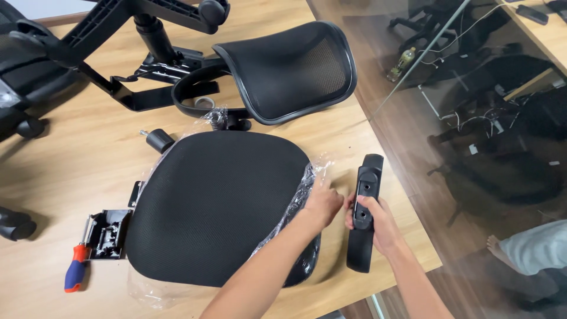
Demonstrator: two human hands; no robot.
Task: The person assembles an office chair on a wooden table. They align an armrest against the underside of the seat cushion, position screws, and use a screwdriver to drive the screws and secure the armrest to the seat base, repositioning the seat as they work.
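A black mesh seat cushion (218,201) lies flat on the wooden table (82,159), with clear plastic wrap (298,195) bunched along its right edge. My left hand (322,204) rests on that right edge, fingers on the plastic. My right hand (375,221) grips the middle of a long black armrest piece (365,207) lying on the table just right of the cushion. A black mesh backrest (292,68) lies beyond the cushion.
A star-shaped chair base with casters (88,23) lies at the back left. A loose caster (158,140), a black metal bracket (109,233) and a red-and-blue screwdriver (75,269) sit left of the cushion. The table edge (407,195) runs close on the right. Another person's bare foot (499,248) is on the floor at right.
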